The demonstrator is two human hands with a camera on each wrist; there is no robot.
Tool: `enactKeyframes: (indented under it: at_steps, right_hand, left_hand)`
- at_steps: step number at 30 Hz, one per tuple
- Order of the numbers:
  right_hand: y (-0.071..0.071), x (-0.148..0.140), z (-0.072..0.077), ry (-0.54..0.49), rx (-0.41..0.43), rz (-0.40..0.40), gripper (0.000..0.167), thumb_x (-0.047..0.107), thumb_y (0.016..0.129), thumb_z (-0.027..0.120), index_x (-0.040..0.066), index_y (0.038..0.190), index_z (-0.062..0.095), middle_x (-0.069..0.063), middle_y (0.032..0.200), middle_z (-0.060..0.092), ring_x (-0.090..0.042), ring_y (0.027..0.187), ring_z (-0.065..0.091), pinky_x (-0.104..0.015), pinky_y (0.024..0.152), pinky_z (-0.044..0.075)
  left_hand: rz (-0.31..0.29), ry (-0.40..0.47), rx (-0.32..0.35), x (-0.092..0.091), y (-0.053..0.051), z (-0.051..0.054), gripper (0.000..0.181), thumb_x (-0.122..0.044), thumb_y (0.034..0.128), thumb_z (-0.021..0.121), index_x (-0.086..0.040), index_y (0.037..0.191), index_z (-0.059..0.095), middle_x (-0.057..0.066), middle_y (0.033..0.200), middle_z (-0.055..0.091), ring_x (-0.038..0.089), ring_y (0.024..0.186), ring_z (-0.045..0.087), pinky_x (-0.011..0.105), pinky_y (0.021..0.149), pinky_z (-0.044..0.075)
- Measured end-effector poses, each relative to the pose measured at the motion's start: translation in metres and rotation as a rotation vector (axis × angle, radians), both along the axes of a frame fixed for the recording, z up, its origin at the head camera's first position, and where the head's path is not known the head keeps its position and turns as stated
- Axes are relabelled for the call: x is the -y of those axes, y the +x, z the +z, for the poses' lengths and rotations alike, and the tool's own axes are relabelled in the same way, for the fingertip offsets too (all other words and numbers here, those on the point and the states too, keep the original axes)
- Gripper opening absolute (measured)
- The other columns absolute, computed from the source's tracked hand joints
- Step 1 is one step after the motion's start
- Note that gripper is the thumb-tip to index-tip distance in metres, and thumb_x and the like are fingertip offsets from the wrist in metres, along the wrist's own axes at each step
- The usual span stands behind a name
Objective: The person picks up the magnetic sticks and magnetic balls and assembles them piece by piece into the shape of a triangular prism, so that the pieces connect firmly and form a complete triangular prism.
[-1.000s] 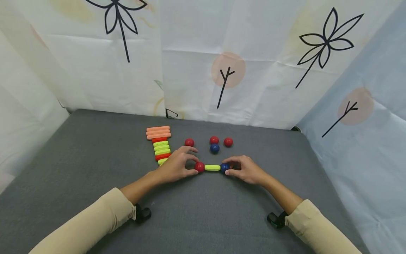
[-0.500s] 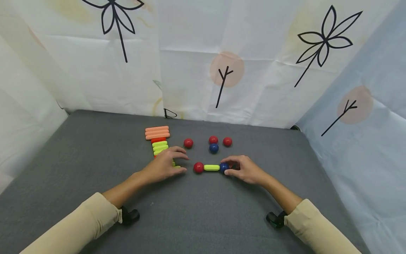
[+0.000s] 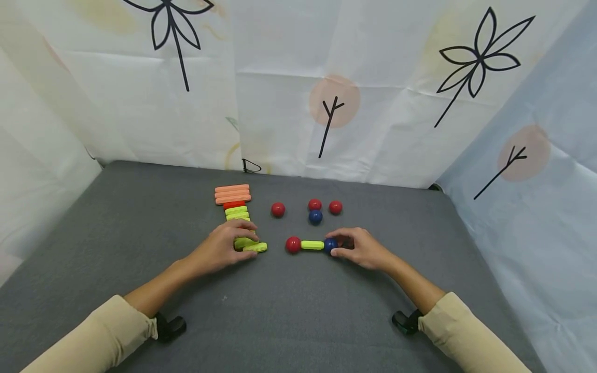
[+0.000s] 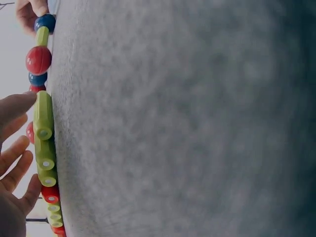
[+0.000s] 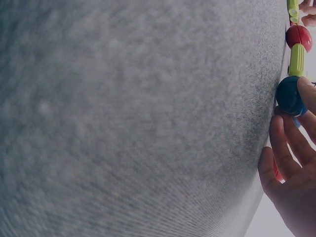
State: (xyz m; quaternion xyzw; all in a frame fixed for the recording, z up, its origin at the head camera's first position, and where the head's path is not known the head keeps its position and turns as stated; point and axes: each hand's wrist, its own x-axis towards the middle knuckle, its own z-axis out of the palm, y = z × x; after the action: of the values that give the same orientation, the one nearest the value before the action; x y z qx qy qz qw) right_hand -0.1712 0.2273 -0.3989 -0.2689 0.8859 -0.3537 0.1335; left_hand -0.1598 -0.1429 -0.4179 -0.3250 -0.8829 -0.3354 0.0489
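Observation:
A toy piece of three joined parts lies on the grey table: a red ball (image 3: 293, 245), a yellow-green rod (image 3: 312, 245) and a blue ball (image 3: 330, 245). My right hand (image 3: 361, 248) pinches the blue ball between thumb and fingers; the right wrist view shows the thumb against this blue ball (image 5: 290, 96). Over the lower end of a column of rods is my left hand (image 3: 223, 246), fingers spread and relaxed. Its thumb touches the nearest yellow-green rod (image 4: 43, 116), which lies slightly askew from the others. The hand partly hides the column.
Farther back lie a red ball (image 3: 278, 209) alone, a red ball (image 3: 314, 205) with a blue ball (image 3: 315, 216) against it, and another red ball (image 3: 335, 207). Orange rods (image 3: 232, 195) top the column at left. A patterned cloth (image 3: 280, 103) hangs behind the table.
My left hand has let go of the red ball and moved left to the yellow-green rods, the nearest of which now sticks out to the right. The right hand has stayed on the blue ball.

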Motion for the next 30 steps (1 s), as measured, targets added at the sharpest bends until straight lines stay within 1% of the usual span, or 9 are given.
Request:
enactKeyframes:
  at_steps: [4,9,13,16,19,23,26,30]
  right_hand:
    - [0.002,0.001,0.0,0.008,-0.023,-0.005,0.033,0.023,0.09,0.075,0.007,0.118,0.069,0.0,0.101,0.068,-0.015,0.09,0.061,-0.029,0.077,0.051]
    - [0.007,0.003,-0.002,0.006,-0.054,0.005,0.027,0.028,0.087,0.078,0.01,0.106,0.071,0.003,0.093,0.066,-0.015,0.083,0.059,-0.026,0.069,0.049]
    - [0.01,0.005,-0.002,-0.002,-0.051,0.009,0.026,0.03,0.087,0.079,0.01,0.101,0.07,0.004,0.089,0.064,-0.016,0.08,0.058,-0.025,0.067,0.047]
    - [0.012,0.007,-0.002,0.01,-0.045,0.005,0.027,0.032,0.086,0.079,0.011,0.099,0.07,0.004,0.088,0.063,-0.016,0.079,0.057,-0.024,0.067,0.047]
    - [0.014,0.01,-0.003,0.036,-0.057,0.007,0.027,0.034,0.086,0.079,0.012,0.097,0.069,0.005,0.087,0.062,-0.014,0.079,0.057,-0.024,0.067,0.047]
    - [0.019,0.013,-0.002,0.06,-0.091,0.017,0.027,0.037,0.086,0.078,0.013,0.094,0.068,0.006,0.085,0.061,-0.012,0.077,0.055,-0.024,0.066,0.046]
    - [0.021,0.016,-0.001,0.069,-0.106,0.017,0.028,0.038,0.086,0.078,0.013,0.092,0.067,0.005,0.085,0.061,-0.012,0.076,0.055,-0.024,0.065,0.046]
    - [0.024,0.019,0.0,0.083,-0.109,0.008,0.029,0.039,0.086,0.078,0.014,0.091,0.066,0.004,0.084,0.061,-0.012,0.076,0.055,-0.024,0.065,0.045]
  left_hand:
    - [-0.011,-0.048,-0.018,0.0,0.001,-0.001,0.023,-0.016,0.0781,0.086,-0.012,0.099,0.077,0.009,0.121,0.063,0.025,0.114,0.056,0.051,0.094,0.049]
    - [-0.009,-0.074,-0.034,0.001,0.001,-0.002,0.022,-0.012,0.0771,0.086,-0.011,0.097,0.076,0.009,0.122,0.062,0.026,0.114,0.057,0.049,0.092,0.05]
    - [-0.005,-0.1,-0.061,0.001,0.0,-0.002,0.021,-0.012,0.0768,0.086,-0.01,0.096,0.076,0.009,0.122,0.062,0.026,0.113,0.057,0.048,0.092,0.051]
    - [-0.004,-0.121,-0.089,-0.001,0.001,-0.001,0.021,-0.012,0.0768,0.086,-0.01,0.095,0.077,0.01,0.121,0.063,0.026,0.112,0.058,0.048,0.093,0.05]
    - [0.005,-0.131,-0.104,-0.005,0.003,0.0,0.02,-0.012,0.0774,0.086,-0.01,0.095,0.077,0.01,0.12,0.063,0.027,0.115,0.056,0.053,0.096,0.045]
    - [0.017,-0.097,-0.091,-0.013,0.004,0.003,0.02,-0.013,0.0784,0.085,-0.011,0.096,0.078,0.009,0.12,0.064,0.027,0.118,0.054,0.06,0.098,0.038]
    - [0.005,-0.053,-0.064,-0.021,0.005,0.006,0.019,-0.013,0.0787,0.085,-0.011,0.097,0.078,0.009,0.118,0.065,0.026,0.114,0.056,0.056,0.098,0.04]
    - [-0.032,-0.028,-0.007,-0.033,0.006,0.009,0.018,-0.013,0.08,0.083,-0.009,0.097,0.078,0.009,0.118,0.065,0.024,0.11,0.059,0.048,0.096,0.047]
